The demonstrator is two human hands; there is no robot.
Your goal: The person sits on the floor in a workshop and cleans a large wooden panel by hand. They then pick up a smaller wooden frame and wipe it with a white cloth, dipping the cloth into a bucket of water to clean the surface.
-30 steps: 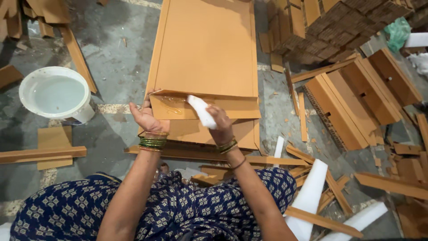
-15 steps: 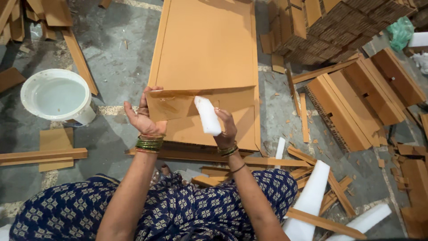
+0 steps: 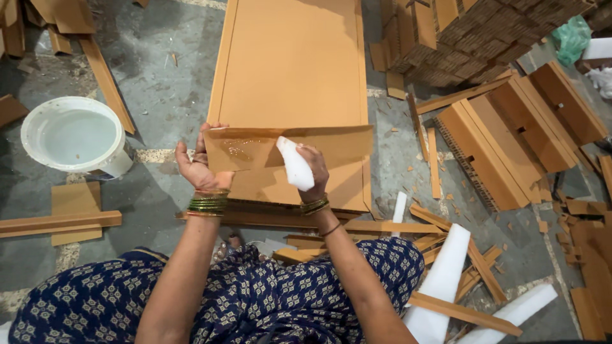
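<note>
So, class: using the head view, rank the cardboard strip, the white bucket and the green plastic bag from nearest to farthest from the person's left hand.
1. Cardboard strip: held at its left end by the left hand.
2. White bucket: on the floor to the hand's left.
3. Green plastic bag: far upper right corner, past the stacked cardboard.

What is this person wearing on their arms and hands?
Both forearms are bare, with no sleeves and no gloves in view. The left hand has a stack of green and gold bangles at the wrist. The right hand has a few thinner bangles at its wrist, with a dark thread band just below them.
</note>
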